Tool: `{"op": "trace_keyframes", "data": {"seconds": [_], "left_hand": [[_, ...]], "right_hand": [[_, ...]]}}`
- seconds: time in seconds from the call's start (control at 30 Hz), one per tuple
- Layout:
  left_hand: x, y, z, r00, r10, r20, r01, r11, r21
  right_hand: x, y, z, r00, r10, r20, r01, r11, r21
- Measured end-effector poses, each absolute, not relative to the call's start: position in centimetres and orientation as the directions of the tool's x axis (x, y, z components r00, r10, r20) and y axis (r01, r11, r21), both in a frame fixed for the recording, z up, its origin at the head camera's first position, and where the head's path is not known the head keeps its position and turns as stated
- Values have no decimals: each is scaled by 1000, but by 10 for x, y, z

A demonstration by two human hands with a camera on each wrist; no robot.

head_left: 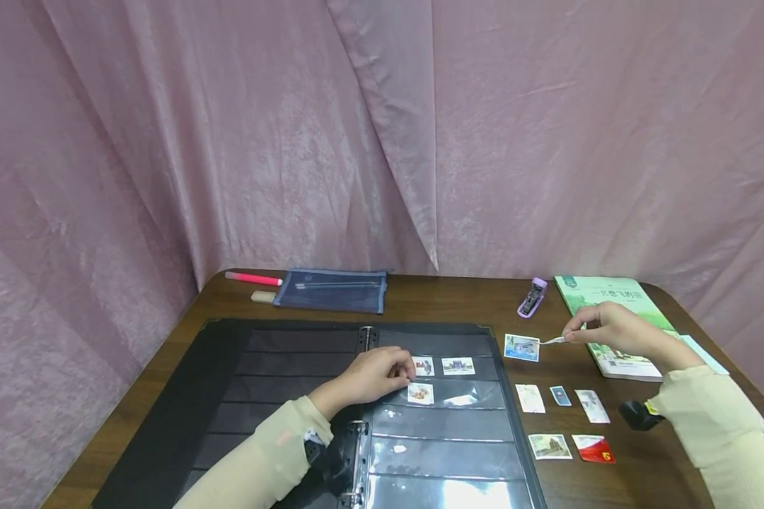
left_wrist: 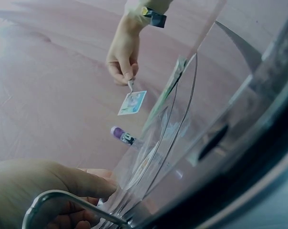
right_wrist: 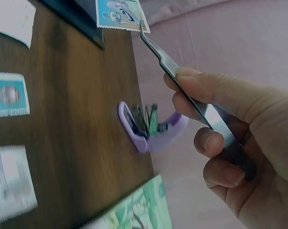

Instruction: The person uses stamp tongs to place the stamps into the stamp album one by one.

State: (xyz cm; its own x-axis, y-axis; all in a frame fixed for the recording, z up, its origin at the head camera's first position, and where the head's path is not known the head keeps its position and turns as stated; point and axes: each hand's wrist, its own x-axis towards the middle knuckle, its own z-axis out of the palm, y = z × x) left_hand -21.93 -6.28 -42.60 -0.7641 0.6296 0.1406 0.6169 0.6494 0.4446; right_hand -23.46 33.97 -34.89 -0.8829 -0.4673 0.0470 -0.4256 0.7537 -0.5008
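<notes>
My right hand [head_left: 617, 331] holds metal tweezers [right_wrist: 220, 125] between thumb and fingers. Their tips grip the edge of a blue picture stamp [head_left: 521, 348], lifted to the right of the black stamp album [head_left: 444, 427]. The album lies open, with clear pocket strips on its right page. At that page's inner edge, my left hand [head_left: 372, 371] pinches the clear plastic [left_wrist: 143, 168] with thumb and fingers. Two stamps sit in the upper pocket row, one of them a building stamp [head_left: 458, 365]. Below them is another stamp [head_left: 421, 394], near my left fingertips.
Several loose stamps, among them a red one [head_left: 594, 449] and a small blue one [head_left: 560, 396], lie right of the album. Behind them are a purple stapler-like item [head_left: 533, 297] and a green book [head_left: 611, 300]. A blue mesh pouch [head_left: 331, 291] and red pen [head_left: 255, 278] lie at back left.
</notes>
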Motion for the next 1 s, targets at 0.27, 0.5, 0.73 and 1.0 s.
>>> {"op": "trace_keyframes", "data": {"seconds": [0.27,0.5,0.73,1.0], "left_hand": [[-219,-64,-427,-761,632,144,620,644,447],[-219,-64,-428,-763,630,143,617,644,452],[-219,-63,-428,-758,634,156,626,639,447],[-218,-62,-426,-765,625,153,619,649,443]], "right_hand": [[-242,319,-358,-870,-492,37,-436,732,-524],[-246,304,-365,-812,-572,112,-530,645,-550],[-248,292,-372,-811,-579,81,-505,625,-595],[-249,281,-379,-807,-588,54,-490,615,-619]]}}
